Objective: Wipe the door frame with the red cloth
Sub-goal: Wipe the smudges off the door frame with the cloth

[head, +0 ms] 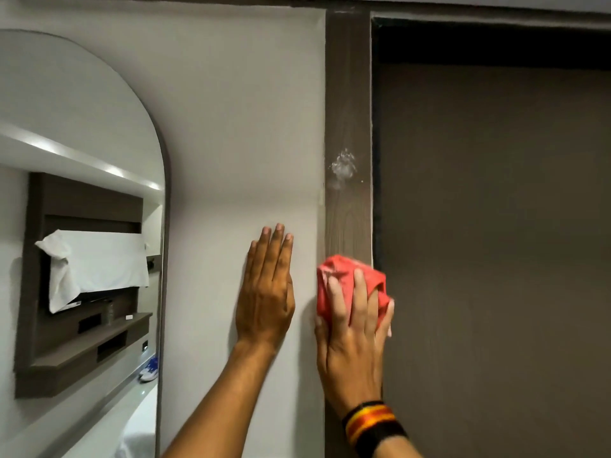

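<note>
Your right-hand fingers (pixel 358 292) are curled over the bunched red cloth (pixel 344 276), gripping it and pressing it against the vertical door frame (pixel 348 110); the right hand (pixel 352 338) sits over the lower stretch of that brown wood-grain post, and the cloth spans its width, overlapping both edges. A striped wristband (pixel 372 424) in black, yellow and red circles your right wrist. Your left hand (pixel 264 292) holds nothing; its fingers are straight, closed together and pointing up, and the palm lies flat on the white wall (pixel 238 127) just beside the frame. Above the cloth, a patch of white residue (pixel 343 165) marks the frame at mid-height. To the right of the frame stands the dark brown door (pixel 496 226); the frame's top rail runs above it. To the left of your left hand, an arched mirror (pixel 82 193) hangs on the wall; it reflects a dark wooden wall unit with a white cloth draped over it.
</note>
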Demonstrator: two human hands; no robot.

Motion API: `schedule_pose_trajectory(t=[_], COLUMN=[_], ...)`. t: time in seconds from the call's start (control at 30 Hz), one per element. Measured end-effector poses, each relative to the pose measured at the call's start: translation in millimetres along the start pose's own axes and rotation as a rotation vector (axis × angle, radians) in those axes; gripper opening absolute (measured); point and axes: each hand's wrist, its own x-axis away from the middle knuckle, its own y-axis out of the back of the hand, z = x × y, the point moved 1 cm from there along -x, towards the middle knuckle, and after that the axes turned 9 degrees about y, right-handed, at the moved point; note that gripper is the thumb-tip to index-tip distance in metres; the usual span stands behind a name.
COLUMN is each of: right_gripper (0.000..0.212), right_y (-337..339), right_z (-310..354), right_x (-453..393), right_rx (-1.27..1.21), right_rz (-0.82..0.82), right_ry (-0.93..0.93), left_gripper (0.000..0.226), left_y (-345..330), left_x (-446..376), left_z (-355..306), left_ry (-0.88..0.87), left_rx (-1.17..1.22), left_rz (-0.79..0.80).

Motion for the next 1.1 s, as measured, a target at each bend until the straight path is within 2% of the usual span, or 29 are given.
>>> schedule_pose_trajectory(t=[0.07,0.13,0.3,0.37,0.47,0.57,0.63,0.7,0.8,0.97,1.03,1.1], right_gripper=[0.072,0.069,0.063,0.062,0.062,0.063,0.062,0.06,0.061,0.062,0.062,0.062], right_y=[0,4,31,39,38,27,20,18,25,48,54,53], right_z=[0,-2,-12,-15,-14,-8,-2,-3,-8,-18,-18,-17], right_x=[7,-29,-200,-242,-232,-159,-111,-101,-156,-304,-332,-323], right_rx=[-0.012,-0.013,-0.013,-0.009,-0.018,-0.043,-0.046,-0.042,-0.013,-0.015,-0.006,-0.023], right_rz=[0.011,0.006,-0.029,-0.008,-0.03,-0.071,-0.041,-0.01,-0.024,-0.027,-0.011,-0.029], right_ry=[-0.028,0.011,0.108,0.115,0.109,0.051,0.033,0.034,0.087,0.145,0.139,0.114], left_gripper=[0.061,0.059,0.058,0.056,0.058,0.06,0.062,0.062,0.059,0.057,0.057,0.058], left_y=[-1,-3,-4,-2,-2,-2,-1,0,-1,-4,-2,-1], left_x=[1,0,0,1,2,2,1,2,1,1,2,2], left_z=[0,1,2,2,2,1,0,-1,0,2,1,0], left_ry=[-0.02,-0.041,-0.072,-0.08,-0.095,-0.103,-0.095,-0.088,-0.093,-0.093,-0.095,-0.098], left_rx=[-0.01,-0.011,-0.036,-0.041,-0.047,-0.045,-0.049,-0.046,-0.04,-0.048,-0.058,-0.063], left_rz=[-0.003,-0.002,0.0,0.007,0.015,0.021,0.029,0.04,0.039,0.032,0.026,0.025])
